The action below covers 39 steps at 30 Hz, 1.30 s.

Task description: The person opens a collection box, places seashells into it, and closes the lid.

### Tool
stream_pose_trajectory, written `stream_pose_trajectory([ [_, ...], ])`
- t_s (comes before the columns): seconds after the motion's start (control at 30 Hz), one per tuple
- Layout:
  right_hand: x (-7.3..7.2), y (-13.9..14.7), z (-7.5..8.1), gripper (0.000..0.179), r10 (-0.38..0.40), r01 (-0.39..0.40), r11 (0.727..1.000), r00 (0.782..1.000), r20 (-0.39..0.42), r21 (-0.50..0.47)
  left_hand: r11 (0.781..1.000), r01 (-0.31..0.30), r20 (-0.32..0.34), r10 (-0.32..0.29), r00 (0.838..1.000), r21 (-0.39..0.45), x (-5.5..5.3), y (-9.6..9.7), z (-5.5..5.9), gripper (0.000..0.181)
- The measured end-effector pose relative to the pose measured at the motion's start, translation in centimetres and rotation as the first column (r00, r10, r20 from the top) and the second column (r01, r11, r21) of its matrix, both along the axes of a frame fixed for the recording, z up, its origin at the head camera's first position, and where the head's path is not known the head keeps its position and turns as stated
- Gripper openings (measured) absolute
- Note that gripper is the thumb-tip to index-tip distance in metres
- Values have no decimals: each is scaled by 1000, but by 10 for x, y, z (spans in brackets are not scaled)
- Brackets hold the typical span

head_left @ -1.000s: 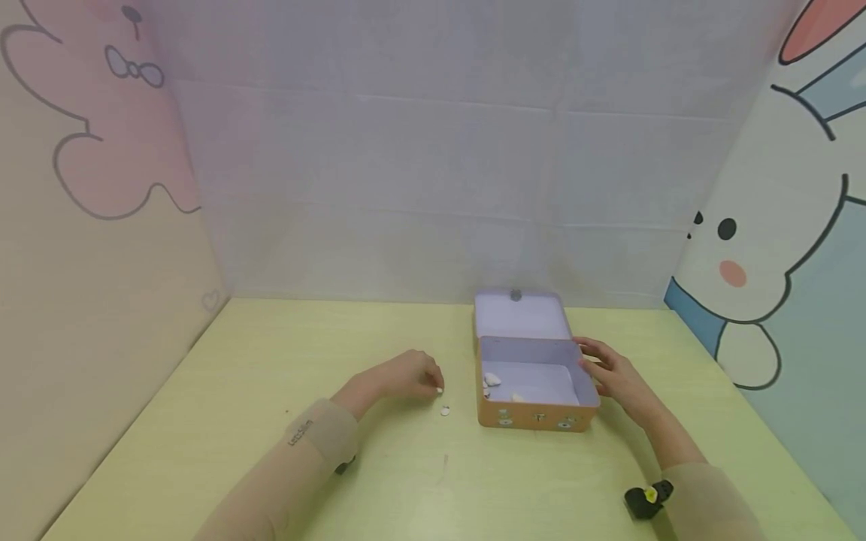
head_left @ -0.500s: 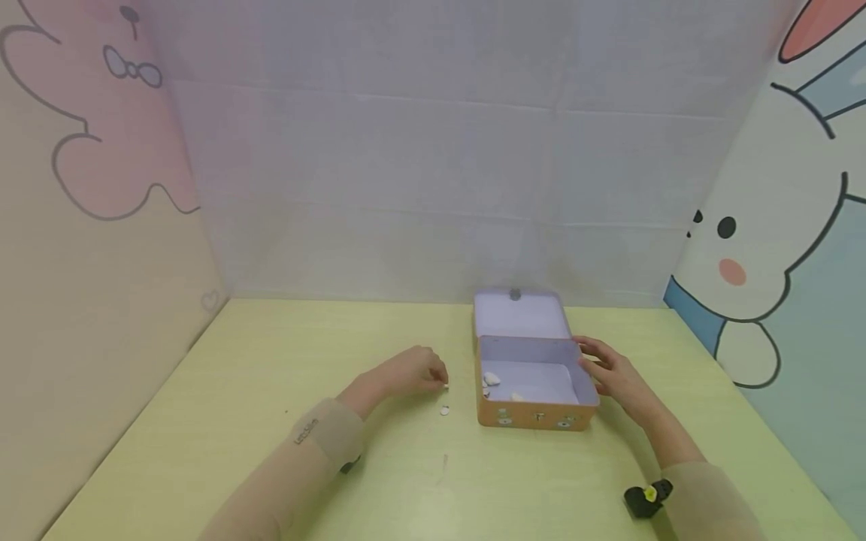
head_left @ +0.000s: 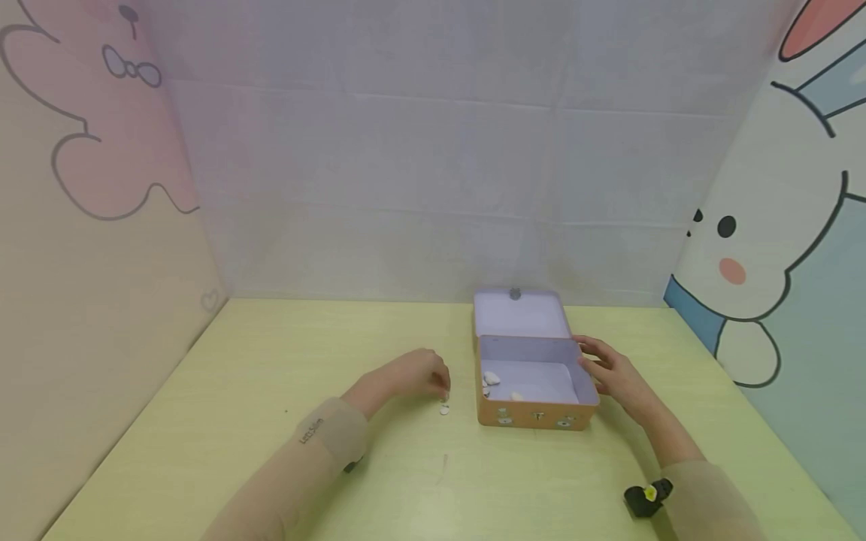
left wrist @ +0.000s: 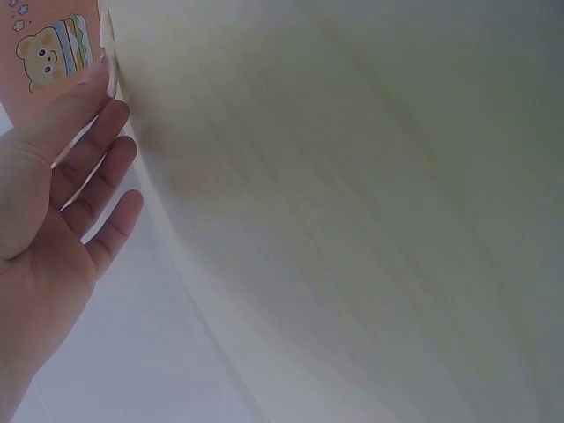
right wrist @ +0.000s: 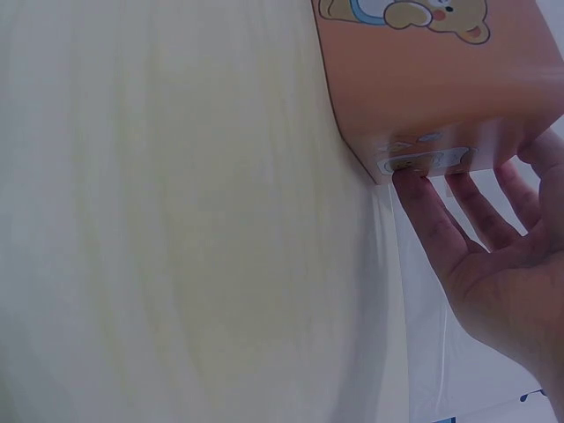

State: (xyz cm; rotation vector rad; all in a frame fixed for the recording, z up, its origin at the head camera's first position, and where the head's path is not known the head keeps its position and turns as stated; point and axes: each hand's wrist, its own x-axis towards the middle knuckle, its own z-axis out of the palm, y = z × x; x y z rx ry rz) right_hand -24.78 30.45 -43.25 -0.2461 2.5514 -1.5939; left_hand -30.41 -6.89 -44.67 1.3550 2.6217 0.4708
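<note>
An orange box [head_left: 531,415] with cartoon bears and a pale purple inside stands on the table, its lid [head_left: 521,317] laid back. Several white shell-like pieces [head_left: 492,379] lie in its left part. To the left of the box, my left hand [head_left: 413,373] pinches a small white shell-like piece [left wrist: 111,76] between thumb and index finger; its other fingers are loosely bent. Another small white piece [head_left: 444,410] lies on the table just below those fingertips. My right hand [head_left: 619,379] touches the box's right side, its fairly straight fingers [right wrist: 432,216] against the outer wall, thumb at the rim.
The pale yellow table [head_left: 284,361] ends at a white sheet [head_left: 379,188] behind the box. Side panels with cartoon drawings, a rabbit [head_left: 764,248] on the right, border it. A black wrist camera [head_left: 647,500] sits on the right sleeve.
My left hand has shifted slightly right, and its fingertips have come down close to the white piece on the table. The right hand and the box stay in place.
</note>
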Motion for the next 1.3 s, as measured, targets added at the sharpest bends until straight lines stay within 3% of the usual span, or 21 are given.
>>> stream_pose_trajectory([
  [0.3, -2, 1, -4, 56, -14, 14, 1000, 1000, 0, 26, 1000, -7, 42, 7, 999, -4, 2, 3, 2, 6],
  [0.7, -2, 1, -2, 57, -18, 18, 999, 1000, 11, 36, 993, -110, 92, 105, 990, 49, 4, 1, 2, 11],
  [0.87, 0, 1, 0, 57, -14, 14, 1000, 1000, 13, 27, 986, -146, 55, 142, 988, 75, 7, 0, 10, 11],
  [1.3, -2, 2, -3, 57, -13, 12, 999, 1000, 9, 30, 971, -165, -77, 180, 981, 174, 17, 2, 29, 12],
])
